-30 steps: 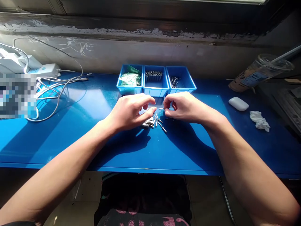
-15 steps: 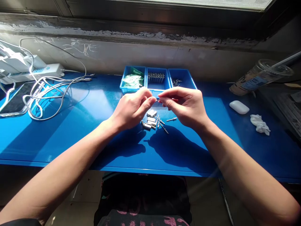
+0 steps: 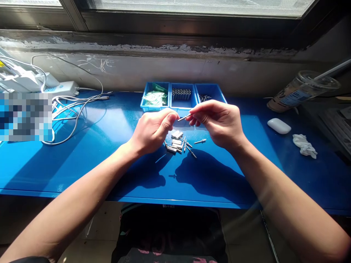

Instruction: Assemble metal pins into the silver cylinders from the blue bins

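Thin silver metal pin [image 3: 184, 118] pinched between both hands above the blue bench [image 3: 82, 160].
Right hand [image 3: 219, 122] grips the pin's far end with thumb and forefinger pressed together, wrist bent inward; left hand [image 3: 152, 129] curls its fingers [image 3: 168, 122] shut, thumb tip at the pin's near end. Both forearms angle inward, raised over a small pile of metal pins and sleeves [image 3: 179, 143], in front of three blue plastic bins [image 3: 183, 95].

Hard sunlight came through the window [image 3: 192, 5], hands threw sharp dark shadows on the bench [image 3: 82, 164], glare near its left edge; corners looked stretched.
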A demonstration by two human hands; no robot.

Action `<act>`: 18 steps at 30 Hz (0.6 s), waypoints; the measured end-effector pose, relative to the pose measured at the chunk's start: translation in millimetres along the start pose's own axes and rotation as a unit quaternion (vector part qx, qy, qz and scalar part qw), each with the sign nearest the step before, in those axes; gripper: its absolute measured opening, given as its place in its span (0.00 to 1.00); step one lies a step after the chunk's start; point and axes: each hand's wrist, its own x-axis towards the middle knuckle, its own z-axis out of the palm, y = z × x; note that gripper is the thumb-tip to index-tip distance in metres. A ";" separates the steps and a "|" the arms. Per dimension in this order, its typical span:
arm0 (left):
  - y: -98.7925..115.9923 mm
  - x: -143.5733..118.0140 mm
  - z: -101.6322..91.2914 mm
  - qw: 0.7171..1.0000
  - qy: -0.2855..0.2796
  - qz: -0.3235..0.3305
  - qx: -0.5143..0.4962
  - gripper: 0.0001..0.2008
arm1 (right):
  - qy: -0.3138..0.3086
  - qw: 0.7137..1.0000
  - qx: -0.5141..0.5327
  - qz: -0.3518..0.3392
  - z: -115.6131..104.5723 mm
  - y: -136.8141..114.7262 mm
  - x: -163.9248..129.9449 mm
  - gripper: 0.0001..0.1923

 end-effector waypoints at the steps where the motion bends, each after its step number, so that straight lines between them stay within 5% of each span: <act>1: -1.5 0.0 -0.4 1.000 0.007 -0.003 0.005 0.27 | 0.007 1.000 0.008 -0.006 -3.6 0.0 1.2 0.12; 9: -1.2 0.8 2.3 0.997 0.009 0.006 0.074 0.19 | 0.127 0.989 -0.062 -0.047 -42.7 11.4 15.5 0.25; 13: -0.4 0.3 4.4 0.994 -0.002 0.013 0.107 0.13 | 0.203 0.955 -0.214 -0.034 -54.6 22.1 18.7 0.23; 18: -1.1 0.2 3.0 0.993 -0.007 0.027 0.113 0.11 | 0.225 0.904 -0.362 0.025 -56.1 35.9 21.0 0.17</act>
